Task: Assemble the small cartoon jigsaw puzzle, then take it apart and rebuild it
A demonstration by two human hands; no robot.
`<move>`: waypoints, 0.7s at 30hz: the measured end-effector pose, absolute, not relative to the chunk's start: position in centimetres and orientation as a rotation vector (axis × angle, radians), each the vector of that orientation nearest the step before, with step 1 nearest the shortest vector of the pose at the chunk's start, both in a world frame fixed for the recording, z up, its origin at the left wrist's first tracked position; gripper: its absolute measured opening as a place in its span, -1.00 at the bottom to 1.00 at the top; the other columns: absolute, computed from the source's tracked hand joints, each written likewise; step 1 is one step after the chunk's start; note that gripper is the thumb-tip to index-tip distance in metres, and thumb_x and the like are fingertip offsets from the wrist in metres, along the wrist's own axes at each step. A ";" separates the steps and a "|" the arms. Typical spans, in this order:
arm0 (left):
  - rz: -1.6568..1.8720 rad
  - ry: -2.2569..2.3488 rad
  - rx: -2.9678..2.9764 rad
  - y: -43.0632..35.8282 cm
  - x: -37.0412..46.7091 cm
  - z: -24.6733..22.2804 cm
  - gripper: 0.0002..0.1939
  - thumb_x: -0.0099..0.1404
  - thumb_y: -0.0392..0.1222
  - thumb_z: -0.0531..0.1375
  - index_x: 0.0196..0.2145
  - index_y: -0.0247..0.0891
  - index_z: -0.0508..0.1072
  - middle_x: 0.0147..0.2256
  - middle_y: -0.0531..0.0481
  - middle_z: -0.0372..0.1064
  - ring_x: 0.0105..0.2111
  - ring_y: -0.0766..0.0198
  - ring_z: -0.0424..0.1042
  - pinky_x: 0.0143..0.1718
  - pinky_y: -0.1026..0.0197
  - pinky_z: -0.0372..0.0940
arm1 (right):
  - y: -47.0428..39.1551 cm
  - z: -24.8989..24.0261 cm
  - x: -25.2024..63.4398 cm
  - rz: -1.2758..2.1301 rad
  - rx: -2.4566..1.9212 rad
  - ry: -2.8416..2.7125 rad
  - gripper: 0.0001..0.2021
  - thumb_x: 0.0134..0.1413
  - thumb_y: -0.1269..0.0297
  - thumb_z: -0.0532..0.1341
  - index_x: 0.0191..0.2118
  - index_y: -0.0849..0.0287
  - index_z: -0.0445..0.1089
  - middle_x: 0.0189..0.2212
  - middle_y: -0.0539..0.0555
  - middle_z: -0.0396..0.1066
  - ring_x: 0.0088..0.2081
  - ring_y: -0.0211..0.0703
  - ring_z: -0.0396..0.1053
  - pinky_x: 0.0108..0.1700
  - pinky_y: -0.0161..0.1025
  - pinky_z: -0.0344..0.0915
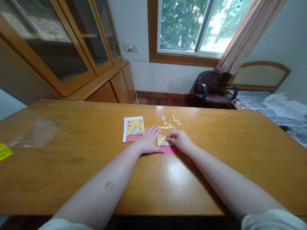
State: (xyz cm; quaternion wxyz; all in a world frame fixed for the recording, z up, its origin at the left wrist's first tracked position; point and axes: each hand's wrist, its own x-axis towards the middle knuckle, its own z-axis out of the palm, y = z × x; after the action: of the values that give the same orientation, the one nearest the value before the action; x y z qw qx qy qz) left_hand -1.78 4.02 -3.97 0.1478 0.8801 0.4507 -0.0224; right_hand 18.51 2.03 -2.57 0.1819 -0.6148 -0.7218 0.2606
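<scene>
A partly assembled jigsaw puzzle [168, 150] lies on the table, pink at the bottom and yellow above, with a white cartoon animal and a gap in its upper middle. My left hand [150, 140] rests open along the puzzle's left edge, fingers spread and partly over the reference picture [130, 128]. Over the puzzle's right side, my right hand [179, 140] is closed in a pinch at the animal figure. Whatever sits between its fingertips is too small to make out. Several loose puzzle pieces [177, 121] lie just beyond the puzzle's top edge.
The wooden table [227, 153] spreads wide around the puzzle. A clear plastic bag [44, 132] and a yellow label [4, 152] lie at the left. Past the far edge stand a glass-door cabinet [99, 68], an office chair [209, 86] and a bed [254, 99].
</scene>
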 end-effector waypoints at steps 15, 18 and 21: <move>-0.069 1.284 2.519 3.7 -1.7 -3.2 0.22 -0.01 0.55 0.04 0.37 -0.26 -0.23 0.38 -0.18 -0.38 0.36 -0.09 -0.38 0.31 -0.15 -0.40 | -4.5 1.0 16.3 0.194 -1.905 -2.646 -0.59 0.26 0.22 -0.06 0.09 0.19 0.36 -0.37 0.31 0.53 -0.40 0.08 0.49 -0.34 -0.11 0.22; -0.059 1.294 2.524 3.8 -1.8 -3.6 0.22 -0.02 0.56 0.02 0.37 -0.25 -0.24 0.38 -0.17 -0.39 0.36 -0.09 -0.38 0.31 -0.13 -0.42 | -4.8 0.8 15.8 0.188 -1.941 -2.652 -0.53 0.27 0.19 -0.09 0.18 0.22 0.26 -0.37 0.33 0.53 -0.39 0.10 0.50 -0.36 -0.10 0.24; -0.043 1.296 2.531 3.8 -1.9 -3.8 0.21 -0.01 0.56 0.02 0.37 -0.25 -0.24 0.38 -0.16 -0.39 0.36 -0.08 -0.36 0.32 -0.13 -0.42 | -4.3 0.2 15.6 0.214 -1.942 -2.635 -0.48 0.28 0.13 -0.10 0.24 0.26 0.18 -0.38 0.34 0.53 -0.36 0.11 0.51 -0.32 -0.08 0.26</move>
State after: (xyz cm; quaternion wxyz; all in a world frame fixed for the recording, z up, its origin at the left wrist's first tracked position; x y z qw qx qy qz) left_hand -1.91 3.84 -3.83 0.1482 0.8802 0.4506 -0.0151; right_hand 15.63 -4.27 0.18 -0.0693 -0.5907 -0.8013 0.0650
